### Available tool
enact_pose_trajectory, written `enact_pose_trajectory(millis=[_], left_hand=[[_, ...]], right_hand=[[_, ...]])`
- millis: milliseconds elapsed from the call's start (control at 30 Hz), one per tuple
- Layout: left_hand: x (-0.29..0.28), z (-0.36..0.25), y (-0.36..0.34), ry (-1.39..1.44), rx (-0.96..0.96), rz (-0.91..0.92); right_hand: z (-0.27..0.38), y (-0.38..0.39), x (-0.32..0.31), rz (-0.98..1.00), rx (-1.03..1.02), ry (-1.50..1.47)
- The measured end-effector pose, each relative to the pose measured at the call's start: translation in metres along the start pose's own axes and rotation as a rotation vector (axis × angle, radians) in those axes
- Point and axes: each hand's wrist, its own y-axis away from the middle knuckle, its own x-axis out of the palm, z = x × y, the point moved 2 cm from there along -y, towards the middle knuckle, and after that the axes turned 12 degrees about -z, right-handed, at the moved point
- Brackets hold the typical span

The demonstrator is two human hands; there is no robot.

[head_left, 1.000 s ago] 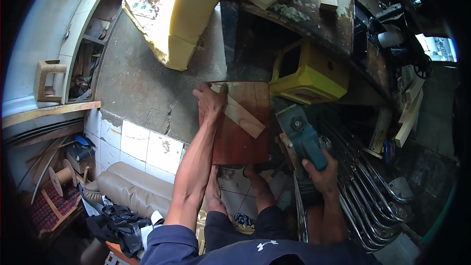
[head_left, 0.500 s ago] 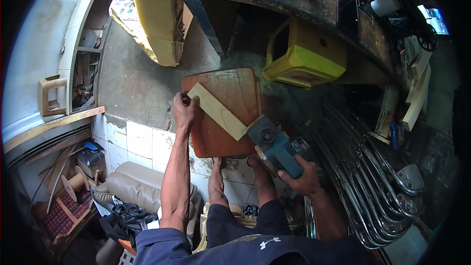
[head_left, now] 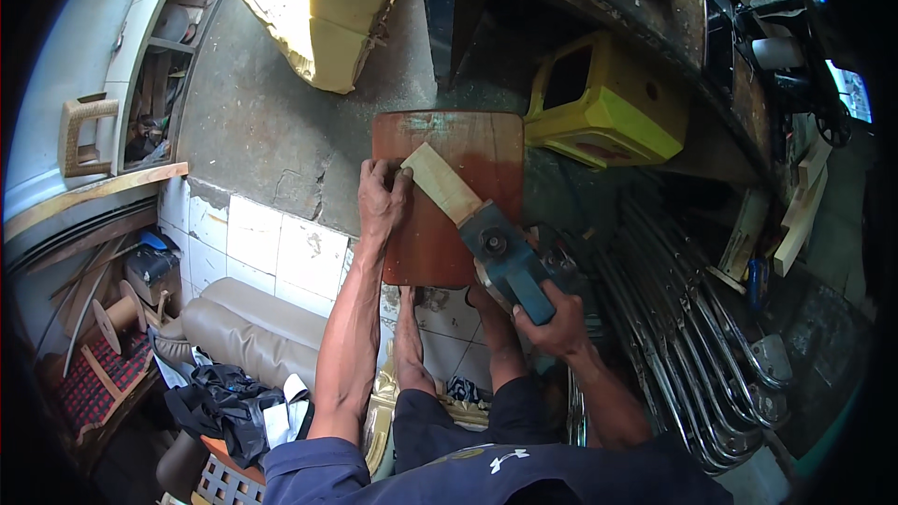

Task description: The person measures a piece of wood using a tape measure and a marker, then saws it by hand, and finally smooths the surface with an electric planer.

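A pale wooden board (head_left: 435,178) lies slantwise on a reddish-brown stool top (head_left: 421,257). My left hand (head_left: 381,196) has its fingers curled at the board's far left end, thumb against the corner, gripping it. In my right hand (head_left: 561,323), closed around the handle, is a teal electric planer (head_left: 519,276). The planer's front rests over the near right part of the board and hides that end. Its underside is out of sight.
A yellow plastic stool (head_left: 608,112) lies tipped under the workbench (head_left: 608,0). Bent chrome tubes (head_left: 673,327) are stacked at right. A yellow foam piece (head_left: 346,9) stands at the far left, and a grey-brown cushion (head_left: 253,327) lies near left.
The planer has advanced up and left along the board, covering more of it. My left hand stays at the far end. The whole view has shifted and turned slightly.
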Motion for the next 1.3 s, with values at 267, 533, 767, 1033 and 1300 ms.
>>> enact_pose_trajectory(millis=[267,533,767,1033,1300], left_hand=[[-0.008,0.007,-0.009,0.074,-0.121,0.097],[-0.022,0.032,0.061,0.098,-0.435,-0.392],[0.033,-0.025,0.224,0.060,-0.530,0.037],[0.066,-0.044,0.211,0.123,-0.752,0.156],[0.067,-0.046,0.201,-0.012,-0.734,0.145]], right_hand=[[0.039,-0.043,0.027,-0.043,-0.033,0.006],[0.087,-0.089,0.053,-0.031,-0.089,0.024],[0.103,-0.107,0.070,-0.080,-0.131,0.042],[0.129,-0.138,0.089,-0.129,-0.156,0.072],[0.169,-0.176,0.099,-0.124,-0.141,-0.050]])
